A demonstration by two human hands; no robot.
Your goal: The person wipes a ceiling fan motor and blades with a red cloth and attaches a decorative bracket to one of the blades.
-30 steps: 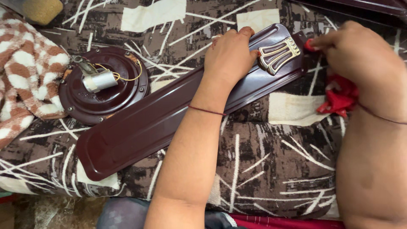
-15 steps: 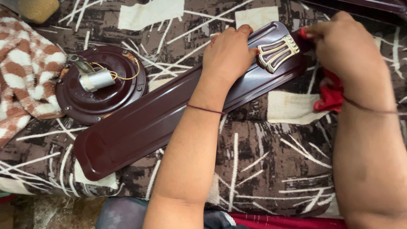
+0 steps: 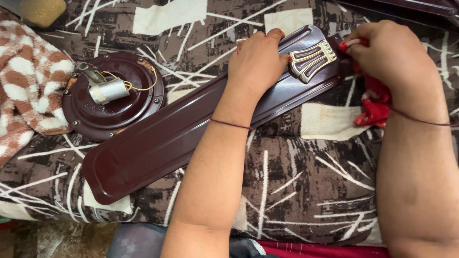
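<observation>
A long dark maroon fan blade (image 3: pixel 181 129) lies diagonally across a patterned brown and white cloth (image 3: pixel 296 186). My left hand (image 3: pixel 256 62) presses flat on the blade near its upper end, just left of a gold and cream ornament (image 3: pixel 313 58). My right hand (image 3: pixel 392 57) is closed on a red cloth (image 3: pixel 375 102) at the blade's upper right end, beside the ornament. A thin thread band circles each wrist.
A round maroon fan motor housing (image 3: pixel 112 95) with a silver capacitor (image 3: pixel 109 90) and yellow wires sits left of the blade. A brown and white fuzzy blanket (image 3: pixel 26 86) lies at far left. Another maroon blade (image 3: pixel 411 7) shows at top right.
My right hand with the red cloth has shifted left and up, closer to the ornament end of the blade. My left hand stays pressed on the blade.
</observation>
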